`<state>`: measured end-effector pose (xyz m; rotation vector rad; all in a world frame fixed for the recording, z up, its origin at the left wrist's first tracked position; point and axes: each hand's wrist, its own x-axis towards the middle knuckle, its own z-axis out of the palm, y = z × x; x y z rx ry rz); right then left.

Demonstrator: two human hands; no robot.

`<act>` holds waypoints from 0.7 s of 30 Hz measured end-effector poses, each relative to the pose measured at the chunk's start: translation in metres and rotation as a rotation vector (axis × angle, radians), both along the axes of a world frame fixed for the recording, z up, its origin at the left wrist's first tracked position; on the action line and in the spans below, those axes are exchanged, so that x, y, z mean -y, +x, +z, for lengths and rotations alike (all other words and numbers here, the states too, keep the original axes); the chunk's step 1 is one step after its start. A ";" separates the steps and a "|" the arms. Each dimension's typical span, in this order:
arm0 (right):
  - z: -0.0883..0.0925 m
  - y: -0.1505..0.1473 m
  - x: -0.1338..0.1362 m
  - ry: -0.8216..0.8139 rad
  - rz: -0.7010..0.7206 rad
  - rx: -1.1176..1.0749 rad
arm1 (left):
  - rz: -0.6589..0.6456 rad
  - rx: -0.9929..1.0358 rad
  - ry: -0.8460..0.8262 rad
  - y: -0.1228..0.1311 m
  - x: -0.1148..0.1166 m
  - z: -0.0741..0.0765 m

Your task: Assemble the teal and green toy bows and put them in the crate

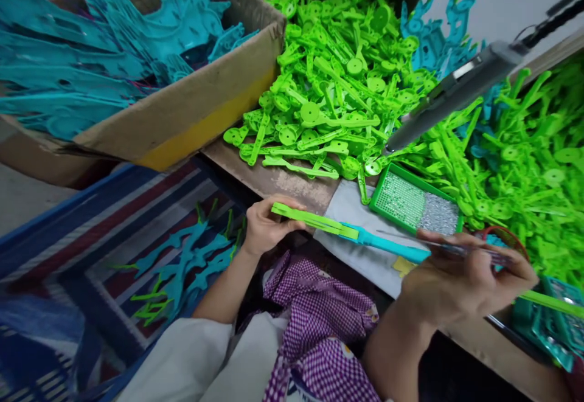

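Jointed plastic piece held between 2 hands above the near edge of a worktable [292, 186]. The left hand [267, 227] pinches the left end of a lime-green arm [314, 219], the thumb pressed close against the fingers with only the plastic between them. The arm meets a turquoise body [387, 246] at mid-span, and the body runs right to the right hand [465, 283]. This hand has its fingers curled around a slim pointed tool [447, 246], its tip directed left above the body; whether the fingers also grip the turquoise plastic cannot be told. A green strip [554, 303] shows to the right of the hand. Beneath the piece lies a grey cloth [344, 204] bearing a yellow scrap [404, 266]. Just beyond stands a green tray [387, 216] with 2 areas: a perforated plate [399, 196] at left and small silvery metal pieces [438, 213] at right. A grey power screwdriver [456, 95] slants above a heap of lime-green arms [319, 98] on the far side. Far left, a cardboard box [196, 104] holds turquoise shells [150, 31]; near left, turquoise-and-green pieces [194, 256] lie on a striped woven sheet [123, 207].
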<state>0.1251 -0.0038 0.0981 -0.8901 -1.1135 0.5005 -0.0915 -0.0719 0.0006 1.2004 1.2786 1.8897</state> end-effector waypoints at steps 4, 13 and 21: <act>0.013 0.005 -0.004 -0.018 0.158 0.089 | 0.001 0.034 -0.006 0.000 0.001 0.001; -0.061 0.000 -0.008 0.058 0.635 1.494 | -0.031 0.138 0.000 0.001 -0.003 -0.007; -0.064 0.000 -0.013 0.076 0.617 1.521 | -0.254 0.000 -0.238 0.038 -0.017 -0.036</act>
